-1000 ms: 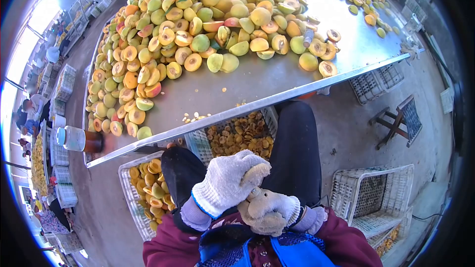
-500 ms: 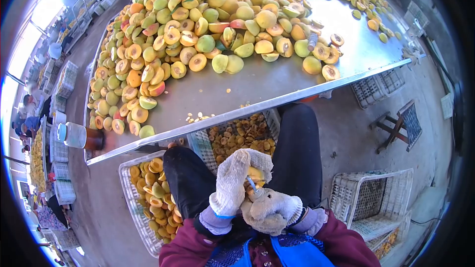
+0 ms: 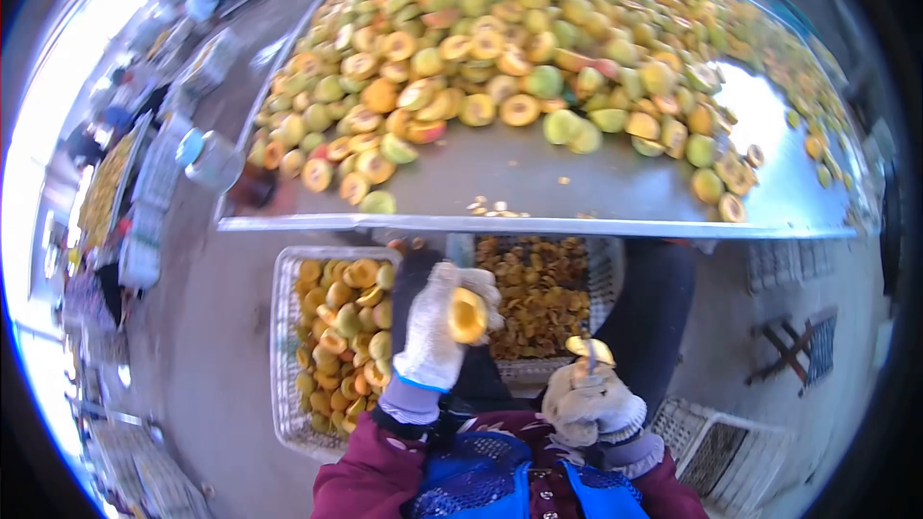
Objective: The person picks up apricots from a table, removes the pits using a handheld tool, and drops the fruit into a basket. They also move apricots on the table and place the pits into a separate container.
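Observation:
A hollowed yellow fruit half [image 3: 467,315] is held in my gloved left hand [image 3: 444,322], raised beside the crate of fruit halves [image 3: 348,346]. My gloved right hand [image 3: 591,402] is closed around a small metal tool [image 3: 588,365] whose tip is at a yellow fruit piece [image 3: 589,350]. Both hands are apart above my lap. Between them and the table is a crate of brownish-yellow scraps [image 3: 534,298]. Cut fruit halves [image 3: 481,48] are heaped on the metal table [image 3: 461,173].
A jar with a blue lid [image 3: 210,161] stands at the table's left corner. To the right are a folding stool [image 3: 800,351] and a white crate [image 3: 721,452]. People [image 3: 93,303] and more crates [image 3: 144,231] are at the far left.
My hands have separated, the left moving left with the fruit half and the right moving right with the tool. The view has turned, and the table edge now looks level.

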